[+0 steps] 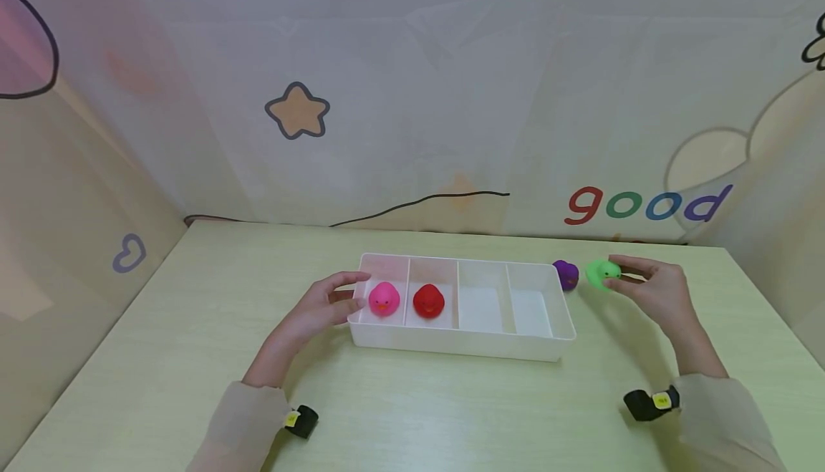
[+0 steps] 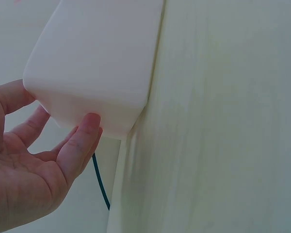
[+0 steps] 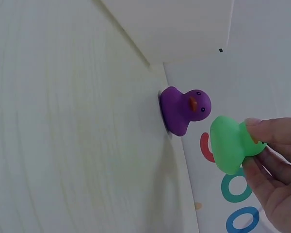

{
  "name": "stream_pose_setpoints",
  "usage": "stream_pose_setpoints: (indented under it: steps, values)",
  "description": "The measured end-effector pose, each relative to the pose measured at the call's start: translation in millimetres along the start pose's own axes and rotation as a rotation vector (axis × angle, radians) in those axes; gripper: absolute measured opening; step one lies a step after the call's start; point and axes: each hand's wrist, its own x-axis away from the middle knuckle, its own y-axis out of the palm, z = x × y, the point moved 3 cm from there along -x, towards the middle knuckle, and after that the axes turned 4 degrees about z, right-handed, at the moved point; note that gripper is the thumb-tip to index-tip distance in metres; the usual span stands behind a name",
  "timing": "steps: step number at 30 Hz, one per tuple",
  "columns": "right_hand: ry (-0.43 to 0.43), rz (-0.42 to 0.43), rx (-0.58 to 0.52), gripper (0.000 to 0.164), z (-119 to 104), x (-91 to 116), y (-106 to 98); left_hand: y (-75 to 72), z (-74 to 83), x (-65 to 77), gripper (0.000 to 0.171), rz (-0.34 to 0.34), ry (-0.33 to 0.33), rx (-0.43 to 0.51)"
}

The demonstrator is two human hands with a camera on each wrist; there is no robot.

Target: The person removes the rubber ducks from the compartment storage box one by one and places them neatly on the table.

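My right hand (image 1: 659,291) pinches a lime-green rubber duck (image 1: 599,273) by its head, between thumb and fingers; the right wrist view shows the duck held up off the table. To its left, a purple rubber duck (image 3: 173,110) stands on the table beside the tray's right end. With thumb and fingers, my left hand (image 1: 327,301) grips the left end of a white divided tray (image 1: 451,342). In the tray's leftmost compartment sits a pink duck (image 1: 384,299), and a red duck (image 1: 428,301) occupies the compartment beside it. The two right compartments hold nothing.
The pale wooden table (image 1: 419,415) runs back to a printed cloth backdrop (image 1: 419,114) with a star and the word "good". More cloth hangs along the left and right sides. Each wrist carries a small black device (image 1: 303,422) near the sleeve.
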Motion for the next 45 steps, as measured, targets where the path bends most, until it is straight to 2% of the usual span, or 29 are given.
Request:
stream_pose_setpoints:
  steps: [2,5,6,12,14,16,19,24,45]
  values:
    - [0.014,0.000,0.015,0.052,-4.4,1.1,0.3,-0.2,0.1,0.0,0.044,0.004,-0.003,-0.005]
    - [0.051,0.001,0.026,0.052,0.6,-2.0,1.9,0.0,0.9,0.1,0.045,0.003,-0.001,-0.011]
    - [0.038,-0.009,0.041,0.054,3.6,-3.8,2.4,0.0,1.0,0.1,0.045,0.002,-0.001,-0.008]
    - [0.019,-0.016,0.139,0.063,46.7,-24.2,9.7,0.0,1.2,-0.4,0.045,-0.003,0.008,0.002]
    - [0.034,-0.018,0.167,0.062,49.9,-26.2,11.6,0.1,0.8,-1.0,0.045,-0.004,0.013,0.001]
    - [0.058,-0.027,0.188,0.059,43.9,-24.1,12.4,0.2,0.6,-1.4,0.045,-0.001,0.014,-0.001]
    - [0.087,-0.046,0.158,0.051,18.6,-13.8,11.6,0.3,0.5,-1.8,0.045,0.000,0.013,0.005]
    - [0.089,-0.072,0.115,0.048,-4.2,-3.5,11.2,0.2,-0.1,-2.0,0.045,0.002,0.010,0.004]
    - [0.095,-0.095,0.124,0.047,-1.1,-5.6,14.6,-0.4,0.2,0.3,0.044,0.002,0.008,-0.006]
